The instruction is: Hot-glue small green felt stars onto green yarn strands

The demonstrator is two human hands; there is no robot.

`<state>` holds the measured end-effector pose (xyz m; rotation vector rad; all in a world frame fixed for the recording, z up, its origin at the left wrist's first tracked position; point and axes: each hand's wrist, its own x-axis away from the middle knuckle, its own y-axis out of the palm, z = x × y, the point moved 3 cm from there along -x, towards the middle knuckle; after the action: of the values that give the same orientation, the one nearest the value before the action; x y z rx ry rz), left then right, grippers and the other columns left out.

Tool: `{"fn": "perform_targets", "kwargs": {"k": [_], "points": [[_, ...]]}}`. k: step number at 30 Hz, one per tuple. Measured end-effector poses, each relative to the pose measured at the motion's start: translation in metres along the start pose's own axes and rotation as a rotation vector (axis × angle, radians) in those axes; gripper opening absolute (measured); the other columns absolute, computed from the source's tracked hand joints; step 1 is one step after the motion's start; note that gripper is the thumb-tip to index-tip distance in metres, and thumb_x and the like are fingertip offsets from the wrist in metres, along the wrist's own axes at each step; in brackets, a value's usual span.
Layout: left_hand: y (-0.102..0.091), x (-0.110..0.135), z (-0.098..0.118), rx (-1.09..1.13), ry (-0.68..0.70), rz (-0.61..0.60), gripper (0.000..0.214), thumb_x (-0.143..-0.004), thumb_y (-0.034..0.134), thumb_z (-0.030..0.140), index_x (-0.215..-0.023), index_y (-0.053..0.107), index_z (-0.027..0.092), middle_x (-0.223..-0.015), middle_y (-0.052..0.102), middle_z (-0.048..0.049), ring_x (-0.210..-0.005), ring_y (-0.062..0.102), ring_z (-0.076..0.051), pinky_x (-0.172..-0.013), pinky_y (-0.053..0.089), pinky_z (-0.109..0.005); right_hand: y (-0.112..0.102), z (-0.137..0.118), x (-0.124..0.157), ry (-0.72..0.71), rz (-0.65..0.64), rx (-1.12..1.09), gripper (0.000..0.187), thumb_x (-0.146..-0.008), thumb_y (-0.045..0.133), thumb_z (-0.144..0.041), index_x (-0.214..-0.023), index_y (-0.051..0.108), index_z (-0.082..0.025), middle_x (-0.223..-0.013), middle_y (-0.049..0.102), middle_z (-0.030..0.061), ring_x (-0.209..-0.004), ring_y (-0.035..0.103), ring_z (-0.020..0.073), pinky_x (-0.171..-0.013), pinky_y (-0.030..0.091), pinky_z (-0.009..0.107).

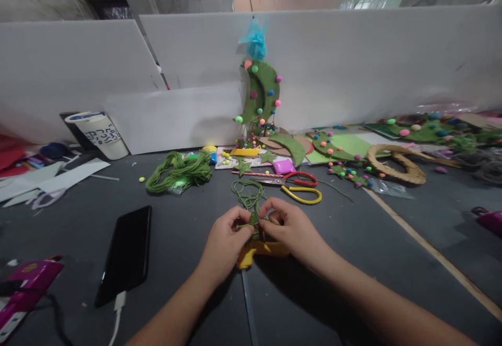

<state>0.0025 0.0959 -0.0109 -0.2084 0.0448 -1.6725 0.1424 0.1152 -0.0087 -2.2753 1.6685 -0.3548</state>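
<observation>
My left hand (227,239) is closed, its thumb and fingers pinching a small piece wrapped in green yarn (254,219). Facing it, my right hand (288,226) pinches the green yarn at the same piece, partly hiding it. A loose loop of green yarn (248,194) runs from there over the table. Just below the hands lies a yellow glue gun (269,248), partly covered, with a clear glue stick (248,304) pointing toward me. Scissors with one red and one yellow handle (301,194) lie just beyond my right hand.
Left are a green yarn skein (178,171), a phone (127,252) on a cable, a patterned cup (104,134) and a magenta power strip (29,293). A green crescent with pompoms (270,87) stands at the white board (353,64). Green stars (243,166) and a straw-coloured crescent (392,163) lie beyond.
</observation>
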Motion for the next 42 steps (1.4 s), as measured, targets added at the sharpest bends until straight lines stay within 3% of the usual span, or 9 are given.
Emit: {"fn": "perform_targets", "kwargs": {"k": [6, 12, 16, 24, 33, 42], "points": [[0.002, 0.000, 0.001, 0.050, -0.040, -0.009, 0.004, -0.065, 0.055, 0.016, -0.064, 0.052, 0.018, -0.061, 0.046, 0.0047, -0.057, 0.042, -0.010, -0.054, 0.034, -0.020, 0.000, 0.002, -0.002, 0.030, -0.029, 0.000, 0.016, -0.067, 0.050, -0.013, -0.079, 0.060, -0.016, -0.047, 0.031, -0.0095, -0.045, 0.031, 0.0073, -0.044, 0.024, 0.018], [0.002, -0.001, -0.002, 0.069, -0.048, -0.031, 0.002, -0.065, 0.054, 0.016, -0.065, 0.054, 0.018, -0.062, 0.048, 0.0042, -0.057, 0.042, -0.010, -0.055, 0.034, -0.020, -0.001, 0.004, -0.001, 0.029, 0.007, 0.033, 0.008, -0.065, 0.051, -0.015, -0.069, 0.058, -0.017, -0.051, 0.041, -0.0069, -0.049, 0.036, 0.0084, -0.046, 0.027, 0.019], [0.002, -0.002, -0.005, 0.125, -0.101, -0.044, 0.003, -0.065, 0.055, 0.016, -0.066, 0.052, 0.018, -0.059, 0.046, 0.0049, -0.054, 0.040, -0.009, -0.051, 0.031, -0.020, 0.001, 0.004, -0.001, 0.054, -0.053, -0.037, 0.009, -0.067, 0.049, -0.016, -0.065, 0.058, -0.017, -0.054, 0.047, -0.0048, -0.053, 0.041, 0.0094, -0.049, 0.031, 0.019], [0.006, -0.001, -0.009, 0.344, -0.261, -0.230, 0.006, -0.067, 0.054, 0.016, -0.073, 0.051, 0.017, -0.060, 0.048, 0.0039, -0.051, 0.044, -0.008, -0.049, 0.030, -0.020, 0.001, 0.005, -0.001, 0.109, -0.083, -0.157, 0.009, -0.063, 0.047, -0.013, -0.057, 0.052, -0.016, -0.050, 0.043, -0.0056, -0.049, 0.037, 0.0079, -0.047, 0.028, 0.019], [0.002, -0.004, -0.007, 0.097, -0.170, -0.163, 0.006, -0.066, 0.055, 0.018, -0.069, 0.056, 0.014, -0.058, 0.047, 0.0028, -0.053, 0.040, -0.008, -0.049, 0.030, -0.020, 0.001, 0.002, 0.001, 0.098, -0.080, -0.116, 0.008, -0.063, 0.048, -0.016, -0.056, 0.051, -0.015, -0.051, 0.044, -0.0050, -0.051, 0.038, 0.0079, -0.048, 0.029, 0.018], [0.000, -0.005, -0.010, -0.003, -0.118, -0.141, 0.009, -0.062, 0.047, 0.010, -0.065, 0.054, 0.015, -0.058, 0.045, 0.0030, -0.055, 0.040, -0.009, -0.052, 0.031, -0.022, 0.005, 0.004, 0.002, 0.110, -0.101, -0.085, 0.007, -0.063, 0.049, -0.015, -0.057, 0.053, -0.015, -0.050, 0.044, -0.0051, -0.049, 0.038, 0.0074, -0.046, 0.029, 0.017]]}}
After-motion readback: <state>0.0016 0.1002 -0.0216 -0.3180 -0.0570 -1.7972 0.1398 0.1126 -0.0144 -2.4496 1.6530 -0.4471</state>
